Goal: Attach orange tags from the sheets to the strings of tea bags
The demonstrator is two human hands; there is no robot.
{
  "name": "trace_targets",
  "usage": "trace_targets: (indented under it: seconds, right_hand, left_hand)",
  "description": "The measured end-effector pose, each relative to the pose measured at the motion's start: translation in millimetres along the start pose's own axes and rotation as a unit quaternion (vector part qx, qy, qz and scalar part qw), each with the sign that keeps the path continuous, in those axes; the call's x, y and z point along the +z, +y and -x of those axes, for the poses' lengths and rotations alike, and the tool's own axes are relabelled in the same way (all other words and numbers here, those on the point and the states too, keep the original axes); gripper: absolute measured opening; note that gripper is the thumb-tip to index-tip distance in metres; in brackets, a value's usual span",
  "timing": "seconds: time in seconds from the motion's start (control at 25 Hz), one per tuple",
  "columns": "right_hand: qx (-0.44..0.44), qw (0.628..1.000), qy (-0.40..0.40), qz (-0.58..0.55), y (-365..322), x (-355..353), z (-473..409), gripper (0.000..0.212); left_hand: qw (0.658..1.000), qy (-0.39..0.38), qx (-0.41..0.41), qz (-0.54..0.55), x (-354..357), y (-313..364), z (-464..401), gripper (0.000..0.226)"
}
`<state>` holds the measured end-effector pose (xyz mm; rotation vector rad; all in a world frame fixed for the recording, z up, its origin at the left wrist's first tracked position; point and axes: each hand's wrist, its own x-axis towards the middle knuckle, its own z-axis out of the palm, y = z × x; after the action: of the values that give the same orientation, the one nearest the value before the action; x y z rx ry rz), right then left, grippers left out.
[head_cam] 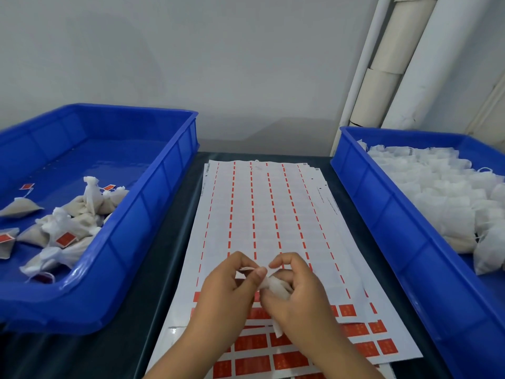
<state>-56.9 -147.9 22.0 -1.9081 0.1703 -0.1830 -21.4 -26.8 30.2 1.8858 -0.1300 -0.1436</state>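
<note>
Nearest me, my right hand (295, 291) grasps a white tea bag (276, 287) over the tag sheets (273, 209), while my left hand (229, 283) pinches what looks like a tag, though its colour and the string are hidden behind my fingers. Orange tags (251, 342) remain only in the nearest rows; everything farther up the sheet is stripped. Beyond, the left bin (153, 192) holds a small cluster of tagged bags (68, 228), and the right bin (382, 214) is piled with untagged bags (442, 198), so I judge most of the work remains.
</note>
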Motion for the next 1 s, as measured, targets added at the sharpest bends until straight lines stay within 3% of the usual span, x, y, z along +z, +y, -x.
trace_targets:
  seconds: [0.12,0.2,0.32,0.52,0.6,0.64,0.72,0.76,0.8,0.88,0.92,1.0]
  right_hand:
    - [-0.097,0.984,0.067,0.131,3.1,8.7,4.0,0.04]
    - [-0.173,0.952,0.133,0.213,6.5,10.7,5.1,0.042]
    - [-0.29,0.896,0.207,0.265,12.1,10.4,4.8,0.028]
    - [-0.334,0.875,0.177,0.302,18.2,3.2,3.1,0.018]
    - [-0.268,0.901,0.152,0.307,13.6,2.7,2.1,0.011]
    - [-0.193,0.932,0.124,0.282,9.5,2.8,0.6,0.006]
    - [0.036,0.989,0.024,0.143,3.4,0.8,-3.5,0.014]
    - [0.146,0.989,-0.033,0.019,1.9,-2.4,-6.3,0.014]
    - [0.235,0.961,-0.082,-0.12,0.9,-6.4,-8.9,0.014]
    - [0.34,0.857,-0.162,-0.352,-0.1,-13.8,-10.7,0.007]
    - [0.365,0.809,-0.191,-0.419,-0.5,-16.4,-10.5,0.014]
    - [0.373,0.751,-0.229,-0.493,2.2,-18.9,-10.8,0.028]
  left_hand:
    - [1.0,0.011,-0.01,0.018,2.7,2.7,-2.6,0.015]
    - [1.0,0.014,-0.005,0.026,4.4,5.4,-4.5,0.015]
    - [0.999,0.02,-0.01,0.03,4.3,7.0,-7.7,0.017]
    - [0.993,-0.022,-0.08,0.079,3.3,9.6,-9.9,0.02]
    - [0.989,-0.029,-0.1,0.106,0.7,9.7,-9.9,0.017]
    - [0.985,-0.03,-0.109,0.128,-0.7,10.7,-10.8,0.013]
    - [0.968,-0.037,-0.141,0.203,-3.4,11.9,-14.6,0.005]
    - [0.955,-0.039,-0.165,0.242,-4.9,12.2,-16.1,0.012]
    - [0.941,-0.045,-0.185,0.281,-7.2,11.6,-16.4,0.02]
    - [0.917,-0.088,-0.173,0.349,-11.1,5.7,-15.1,0.031]
    - [0.91,-0.123,-0.148,0.368,-11.9,2.0,-13.2,0.031]
    - [0.921,-0.18,-0.091,0.334,-14.0,-4.2,-7.2,0.025]
